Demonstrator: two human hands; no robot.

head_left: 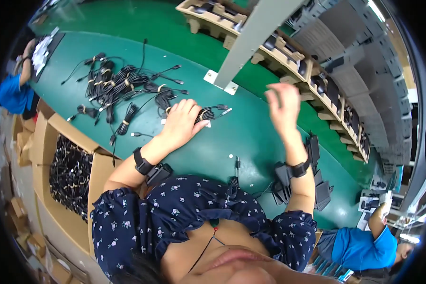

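Note:
My left hand point(182, 117) is closed over a black cable bundle point(205, 114) on the green table, and its plugs stick out to the right of my fingers. Part of that bundle is hidden under my palm. Left of it spreads a pile of black cables point(123, 83), many coiled and tied with light-coloured bands. My right hand point(285, 106) is raised above the table near the grey metal post, fingers apart and holding nothing. Beside my right forearm lie several dark flat devices point(322, 193). One more cable point(237, 163) lies close in front of my body.
A cardboard box point(98, 177) full of banded cables stands at my left. The grey post point(239, 52) is bolted to the table point(203, 151). Beyond it runs a row of moulded trays point(312, 78) holding black parts. Co-workers in blue point(359, 248) are at the far left and lower right.

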